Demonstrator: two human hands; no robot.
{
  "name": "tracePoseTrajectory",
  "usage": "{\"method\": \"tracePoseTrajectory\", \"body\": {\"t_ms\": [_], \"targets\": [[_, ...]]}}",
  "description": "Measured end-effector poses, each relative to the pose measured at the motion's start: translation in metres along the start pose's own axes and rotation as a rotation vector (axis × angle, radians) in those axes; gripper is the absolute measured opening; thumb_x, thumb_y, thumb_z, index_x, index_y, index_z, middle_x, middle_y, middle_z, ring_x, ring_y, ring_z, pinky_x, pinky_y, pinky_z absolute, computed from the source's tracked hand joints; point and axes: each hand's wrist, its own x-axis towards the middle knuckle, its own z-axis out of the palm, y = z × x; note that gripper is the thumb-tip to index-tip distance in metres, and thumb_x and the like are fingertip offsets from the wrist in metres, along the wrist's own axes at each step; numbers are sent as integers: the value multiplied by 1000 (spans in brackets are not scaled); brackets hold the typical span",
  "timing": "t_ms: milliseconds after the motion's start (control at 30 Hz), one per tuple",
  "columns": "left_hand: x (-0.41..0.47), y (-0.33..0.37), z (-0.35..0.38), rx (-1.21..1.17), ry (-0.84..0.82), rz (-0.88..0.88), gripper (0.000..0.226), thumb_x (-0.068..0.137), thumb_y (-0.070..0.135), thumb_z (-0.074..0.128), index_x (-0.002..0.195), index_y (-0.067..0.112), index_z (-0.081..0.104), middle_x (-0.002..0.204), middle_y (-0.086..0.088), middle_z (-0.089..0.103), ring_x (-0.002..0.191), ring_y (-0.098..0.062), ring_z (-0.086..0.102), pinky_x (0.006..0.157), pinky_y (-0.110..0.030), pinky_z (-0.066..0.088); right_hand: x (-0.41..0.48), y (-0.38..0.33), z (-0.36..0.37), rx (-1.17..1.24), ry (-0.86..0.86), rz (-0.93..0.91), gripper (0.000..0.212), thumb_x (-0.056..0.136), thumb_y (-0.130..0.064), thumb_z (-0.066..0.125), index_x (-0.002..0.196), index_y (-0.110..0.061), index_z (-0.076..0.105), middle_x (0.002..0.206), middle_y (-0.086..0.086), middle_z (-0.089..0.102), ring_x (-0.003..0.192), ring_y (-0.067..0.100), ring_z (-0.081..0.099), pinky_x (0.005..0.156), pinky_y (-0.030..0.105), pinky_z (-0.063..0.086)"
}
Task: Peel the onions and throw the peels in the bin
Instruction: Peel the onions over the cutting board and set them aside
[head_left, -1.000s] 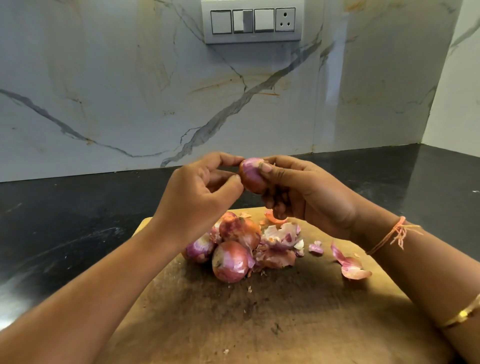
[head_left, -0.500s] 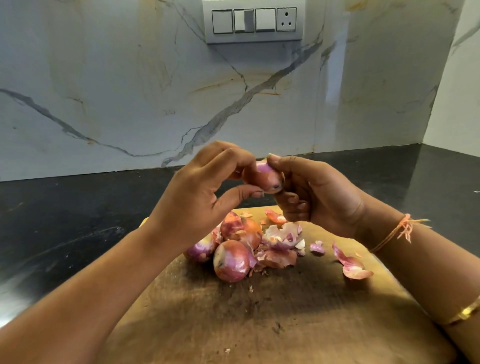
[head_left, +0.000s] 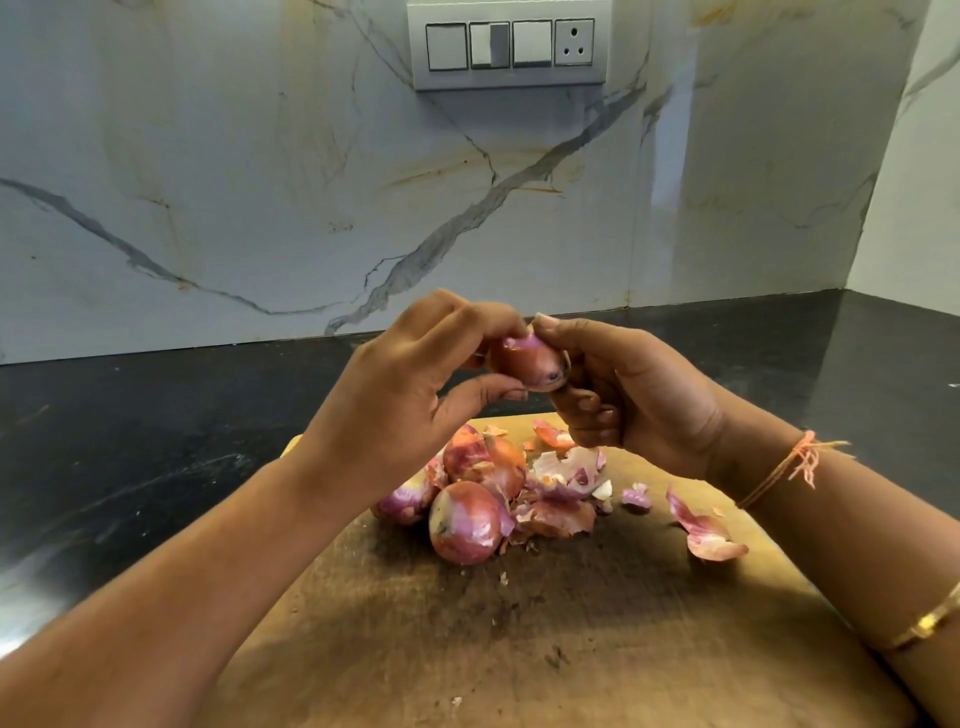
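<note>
Above the wooden cutting board (head_left: 597, 639) I hold a small red onion (head_left: 527, 361) between both hands. My right hand (head_left: 628, 389) grips it from the right with fingers curled under it. My left hand (head_left: 410, 395) pinches its left side with thumb and fingertips. On the board lie three more red onions (head_left: 462, 522) in a cluster, with loose peels (head_left: 563, 486) heaped against them and one larger peel (head_left: 706, 535) further right. No bin is in view.
The board sits on a black stone counter (head_left: 130, 441) that runs to a marble wall (head_left: 260, 182) behind. A switch panel with a socket (head_left: 506, 44) hangs on the wall. The counter turns a corner at the far right.
The onion has turned in my hands, its root end now facing me. My left hand's fingers have shifted over the onion's top and its thumb below it.
</note>
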Motion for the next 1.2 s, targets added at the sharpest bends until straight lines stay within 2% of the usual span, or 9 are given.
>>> {"method": "tracePoseTrajectory", "body": {"t_ms": [100,200,367,533,700,833,1000,1067,1200], "targets": [[0,-1,1,46,10,25,22,87,34,58,105,23,52,101,-3,56,91,-15,59,73,-35,54,0,0,0,-2,7,6,38,91,-46,46,72,-13,52,53,-3,32,48,10,24,50,24,23],[0,-1,2,56,47,36,15,88,32,56,97,21,53,101,-5,58,91,-12,56,74,-31,51,-1,-2,1,17,-6,-1,40,79,-51,50,70,-12,50,51,-3,32,47,10,23,49,24,22],[0,0,2,20,15,-7,26,89,35,56,111,23,50,105,-3,57,95,-19,61,74,-40,56,-1,-2,1,22,3,0,39,87,-48,48,75,-11,51,52,-3,33,48,10,23,50,24,22],[0,0,2,56,69,40,12,89,27,57,97,21,52,104,0,57,99,-8,56,77,-29,51,-1,-2,1,44,3,3,41,87,-49,47,75,-10,51,52,-2,35,48,10,24,50,25,23],[0,0,1,42,34,19,23,89,30,56,110,21,51,107,-3,58,97,-17,61,76,-38,57,-2,-2,2,54,-18,-11,41,76,-50,50,83,-11,57,53,-1,39,49,10,29,53,25,26],[0,-2,2,79,60,49,11,89,26,57,98,21,52,110,-2,59,103,-10,56,84,-23,50,-1,-1,2,90,-40,-16,42,75,-49,51,87,-9,58,55,0,45,49,10,34,52,23,30],[0,-2,5,-147,43,-154,30,85,37,60,107,25,45,126,6,53,114,-6,57,88,-22,53,2,0,2,154,-42,-149,43,78,-35,54,112,-8,57,79,10,60,61,15,53,55,23,45],[0,1,5,-256,19,-256,42,81,37,67,112,30,40,127,7,55,111,-3,60,87,-20,53,3,0,1,149,-27,-190,50,76,-28,58,124,-13,53,89,11,63,65,17,57,59,25,51],[-1,2,7,-312,27,-329,49,81,26,66,124,32,43,116,13,61,96,-2,66,82,-18,54,2,2,2,49,-40,-241,47,80,-14,60,125,-26,53,100,16,57,74,21,59,72,31,55]]}}
